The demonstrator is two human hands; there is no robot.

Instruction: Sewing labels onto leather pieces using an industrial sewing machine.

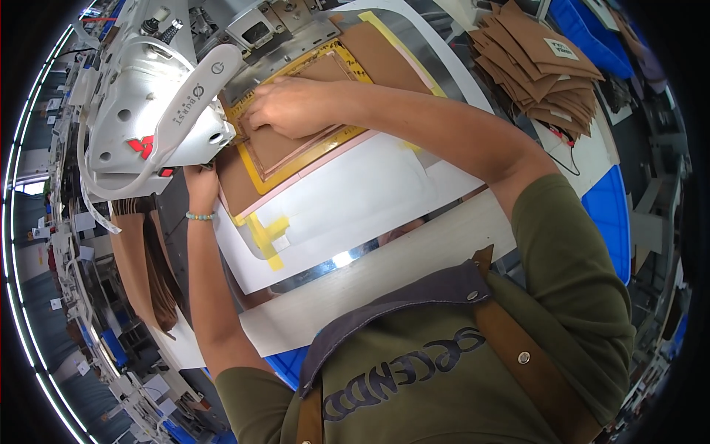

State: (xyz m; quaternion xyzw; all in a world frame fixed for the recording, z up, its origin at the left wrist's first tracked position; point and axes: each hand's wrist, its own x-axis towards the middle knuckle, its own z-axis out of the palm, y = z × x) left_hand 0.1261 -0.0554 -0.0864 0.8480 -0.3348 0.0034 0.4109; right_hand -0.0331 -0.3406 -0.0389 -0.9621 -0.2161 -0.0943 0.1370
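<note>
a brown leather piece [277, 144] lies in a yellow-edged frame [296, 166] under the white sewing machine [159, 103]. the right hand [285, 107] presses flat on it, fingers together, likely to keep it seated. the left hand [200, 185] reaches beneath the machine; its grip cannot be told. more brown pieces [540, 66] are stacked well apart on the table [355, 200].

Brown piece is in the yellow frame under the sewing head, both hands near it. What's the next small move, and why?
Probably press the brown piece flat into the yellow frame with the right hand: that hand already rests on it, while the left hand sits at the frame's edge beside the sewing machine head.
</note>
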